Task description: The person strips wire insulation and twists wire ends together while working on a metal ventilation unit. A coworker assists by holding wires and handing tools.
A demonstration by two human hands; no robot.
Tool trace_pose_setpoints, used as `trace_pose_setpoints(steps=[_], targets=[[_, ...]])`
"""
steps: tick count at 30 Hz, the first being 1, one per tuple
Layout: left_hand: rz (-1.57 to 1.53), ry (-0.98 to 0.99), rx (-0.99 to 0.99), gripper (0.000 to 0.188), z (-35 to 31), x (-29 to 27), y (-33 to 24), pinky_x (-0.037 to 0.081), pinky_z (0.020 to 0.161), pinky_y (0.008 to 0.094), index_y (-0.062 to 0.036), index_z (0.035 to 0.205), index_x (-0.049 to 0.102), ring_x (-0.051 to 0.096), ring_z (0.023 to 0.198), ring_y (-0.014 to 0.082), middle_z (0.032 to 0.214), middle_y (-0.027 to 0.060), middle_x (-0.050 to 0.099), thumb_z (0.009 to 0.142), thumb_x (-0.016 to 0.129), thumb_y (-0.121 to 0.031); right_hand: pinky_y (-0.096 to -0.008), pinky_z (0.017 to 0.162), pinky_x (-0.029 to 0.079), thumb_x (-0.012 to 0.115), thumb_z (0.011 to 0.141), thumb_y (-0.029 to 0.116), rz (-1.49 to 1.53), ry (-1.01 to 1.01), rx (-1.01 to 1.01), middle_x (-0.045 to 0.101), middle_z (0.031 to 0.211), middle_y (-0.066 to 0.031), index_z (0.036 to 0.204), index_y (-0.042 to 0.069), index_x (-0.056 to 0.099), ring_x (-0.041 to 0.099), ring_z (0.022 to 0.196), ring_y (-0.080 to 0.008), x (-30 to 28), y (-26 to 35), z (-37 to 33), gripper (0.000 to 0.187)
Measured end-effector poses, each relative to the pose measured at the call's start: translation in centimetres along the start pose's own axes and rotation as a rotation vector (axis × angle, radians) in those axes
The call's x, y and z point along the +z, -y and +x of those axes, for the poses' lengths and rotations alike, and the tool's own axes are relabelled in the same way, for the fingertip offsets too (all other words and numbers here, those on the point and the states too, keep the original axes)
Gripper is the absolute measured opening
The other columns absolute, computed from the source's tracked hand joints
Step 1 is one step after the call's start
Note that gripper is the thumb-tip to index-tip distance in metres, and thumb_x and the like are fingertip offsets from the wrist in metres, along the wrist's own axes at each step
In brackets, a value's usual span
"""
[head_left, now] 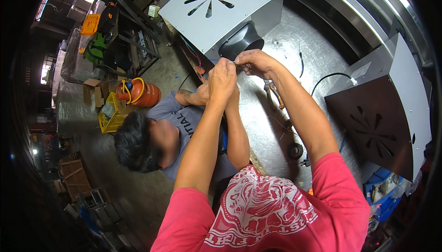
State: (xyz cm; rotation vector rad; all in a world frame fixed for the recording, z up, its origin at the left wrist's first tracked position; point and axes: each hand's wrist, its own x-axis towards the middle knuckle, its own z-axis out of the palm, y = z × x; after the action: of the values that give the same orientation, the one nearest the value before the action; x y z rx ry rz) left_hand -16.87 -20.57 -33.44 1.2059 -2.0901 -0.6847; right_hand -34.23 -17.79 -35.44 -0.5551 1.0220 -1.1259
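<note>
Both my hands are close together above the near side of a grey metal housing [198,19] with petal-shaped slots. A thin blue wire [213,59] runs to the fingers of my left hand [223,78], which are pinched closed. My right hand [256,62] pinches at the same blue wire just right of it; the tips are partly hidden. A round black duct [241,40] sticks out of the housing behind my hands. Red and blue wires [193,52] hang from its left side, near an orange piece [200,70]. A co-worker's hand [200,94] is beside my left wrist.
On the metal table [262,134] lie orange-handled pliers [275,96], a black tape roll [295,150] and a thin black-handled tool [301,63]. A second slotted housing [410,91] with a cable stands right. The co-worker [184,114] leans in at left; behind are a gas cylinder [149,94] and yellow crate [107,122].
</note>
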Motion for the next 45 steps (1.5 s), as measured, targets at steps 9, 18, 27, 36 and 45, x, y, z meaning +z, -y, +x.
trace_pose_setpoints(steps=[9, 18, 27, 36, 45], targets=[[-0.565, 0.060, -0.463, 0.034, 0.5, 0.7, 0.8, 0.044, 0.050, 0.0325, -0.0014, 0.085, 0.063, 0.057, 0.053, 0.0170, 0.063, 0.0073, 0.061, 0.103, 0.054, -0.028, -0.0234, 0.052, 0.041, 0.072, 0.090, 0.014, -0.001, -0.052, -0.214, 0.063, 0.072, 0.0018, 0.087, 0.006, 0.071, 0.053, 0.059, -0.0072, 1.4, -1.2, -0.1, 0.008], [-0.857, 0.149, -0.695, 0.028, 0.2, -0.5, -1.2, 0.033, 0.043, 0.0226, -0.0107, 0.082, 0.057, 0.044, 0.047, 0.0077, 0.064, -0.0026, 0.052, 0.104, 0.055, -0.028, -0.0240, 0.053, 0.037, 0.067, 0.089, 0.014, -0.050, -0.033, -0.226, 0.059, 0.071, 0.0027, 0.083, 0.007, 0.068, 0.050, 0.061, -0.0068, 1.3, -1.8, 0.5, 0.009], [-0.875, 0.021, -0.604, 0.017, -5.0, 4.7, 2.0, 0.039, 0.048, 0.0254, -0.0091, 0.093, 0.062, 0.050, 0.055, 0.0097, 0.071, 0.0010, 0.058, 0.099, 0.060, -0.025, -0.0253, 0.051, 0.035, 0.066, 0.088, 0.012, -0.181, -0.027, -0.173, 0.056, 0.066, 0.0015, 0.079, 0.005, 0.067, 0.046, 0.055, -0.0073, 0.2, 0.0, 1.1, 0.011], [0.165, 0.412, -0.655, 0.078, -7.6, 15.0, -0.5, 0.049, 0.105, 0.0492, 0.0017, 0.133, 0.047, 0.055, 0.129, 0.0427, 0.138, 0.0276, 0.051, 0.084, 0.076, -0.051, -0.0232, 0.055, 0.038, 0.069, 0.087, 0.010, -0.381, 0.012, -0.180, 0.063, 0.072, 0.0014, 0.082, 0.004, 0.071, 0.049, 0.061, -0.0060, -0.8, 1.6, 0.4, 0.009], [0.275, 0.490, -0.739, 0.097, -6.8, 17.3, -2.5, 0.052, 0.105, 0.0557, -0.0011, 0.141, 0.032, 0.043, 0.135, 0.0480, 0.139, 0.0256, 0.037, 0.072, 0.087, -0.042, -0.0258, 0.063, 0.045, 0.071, 0.083, 0.014, -0.386, -0.046, -0.135, 0.068, 0.076, -0.0012, 0.086, 0.003, 0.075, 0.056, 0.069, -0.0082, -1.4, 0.9, 1.1, 0.012]])
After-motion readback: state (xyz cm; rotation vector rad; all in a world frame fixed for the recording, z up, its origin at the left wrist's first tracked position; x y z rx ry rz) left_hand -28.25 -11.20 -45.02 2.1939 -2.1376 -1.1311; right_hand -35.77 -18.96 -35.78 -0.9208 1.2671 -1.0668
